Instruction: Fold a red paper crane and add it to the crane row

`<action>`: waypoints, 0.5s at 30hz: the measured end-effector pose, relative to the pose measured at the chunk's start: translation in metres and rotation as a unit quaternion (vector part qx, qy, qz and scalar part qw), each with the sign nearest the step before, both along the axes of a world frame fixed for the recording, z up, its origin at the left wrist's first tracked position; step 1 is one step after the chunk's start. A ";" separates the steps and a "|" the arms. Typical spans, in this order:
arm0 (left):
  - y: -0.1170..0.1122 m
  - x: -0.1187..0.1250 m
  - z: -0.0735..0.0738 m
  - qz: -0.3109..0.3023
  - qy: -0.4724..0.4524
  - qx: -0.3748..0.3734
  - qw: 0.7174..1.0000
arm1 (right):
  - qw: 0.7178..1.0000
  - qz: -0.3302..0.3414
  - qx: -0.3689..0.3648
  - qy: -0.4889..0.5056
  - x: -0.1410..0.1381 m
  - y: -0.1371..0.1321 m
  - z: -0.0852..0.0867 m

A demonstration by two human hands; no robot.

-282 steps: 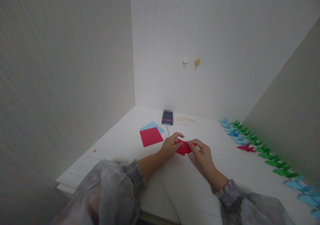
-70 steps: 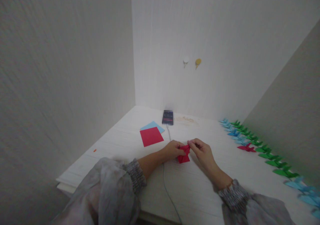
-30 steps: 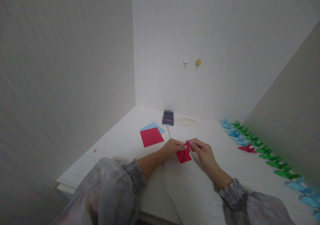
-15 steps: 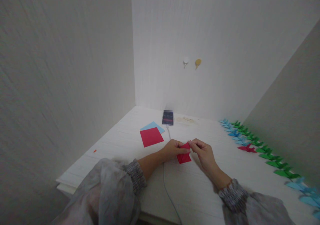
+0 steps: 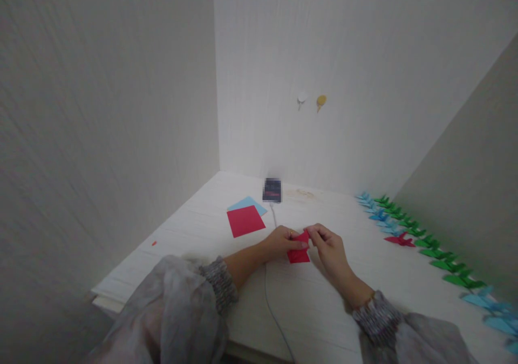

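A folded piece of red origami paper [image 5: 298, 256] is held just above the white table between my two hands. My left hand [image 5: 281, 242] grips it from the left, thumb across its front face and fingers behind. With thumb and index finger, my right hand [image 5: 326, 242] pinches the upper right corner of the same paper. Part of the folding is covered by my fingers. Left of my hands lies a flat square of red paper [image 5: 245, 221], overlapping a light blue sheet [image 5: 246, 202].
Folded paper birds stand in rows along the right side, green ones [image 5: 441, 253], light blue ones [image 5: 499, 321] and a red one [image 5: 400, 240]. A dark, blurred-out device [image 5: 272, 190] rests by the back wall, its white cable [image 5: 269, 304] running under my left arm. An orange scrap [image 5: 154, 243] lies at left.
The red paper's lower part has shifted slightly and its visible crease looks different. Both hands keep nearly the same place and grip.
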State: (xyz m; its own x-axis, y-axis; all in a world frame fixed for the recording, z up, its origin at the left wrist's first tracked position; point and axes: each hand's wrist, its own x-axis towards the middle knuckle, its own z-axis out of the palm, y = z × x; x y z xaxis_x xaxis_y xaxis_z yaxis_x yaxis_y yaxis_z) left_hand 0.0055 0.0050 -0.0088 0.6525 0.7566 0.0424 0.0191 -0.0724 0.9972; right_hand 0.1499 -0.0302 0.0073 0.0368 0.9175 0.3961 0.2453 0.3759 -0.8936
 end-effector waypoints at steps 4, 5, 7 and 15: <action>-0.001 0.000 0.002 0.043 -0.005 0.012 0.999 | 1.000 0.007 -0.015 0.006 0.000 0.002 0.001; -0.001 0.000 0.003 0.064 -0.019 0.011 0.998 | 0.999 0.016 -0.023 0.015 0.000 0.002 0.000; -0.001 0.001 0.004 0.111 -0.067 0.009 0.992 | 0.998 0.034 -0.045 0.033 -0.002 0.004 -0.002; 0.002 0.003 0.004 0.159 -0.134 -0.037 0.977 | 0.988 0.085 -0.104 0.074 -0.007 0.011 -0.019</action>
State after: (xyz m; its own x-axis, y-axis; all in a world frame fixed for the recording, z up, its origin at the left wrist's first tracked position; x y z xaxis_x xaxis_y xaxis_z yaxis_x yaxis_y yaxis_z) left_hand 0.0082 0.0072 -0.0045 0.3563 0.9270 0.1167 -0.2340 -0.0324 0.9717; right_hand 0.1425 -0.0191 -0.0112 -0.0809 0.9762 0.2010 0.0558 0.2058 -0.9770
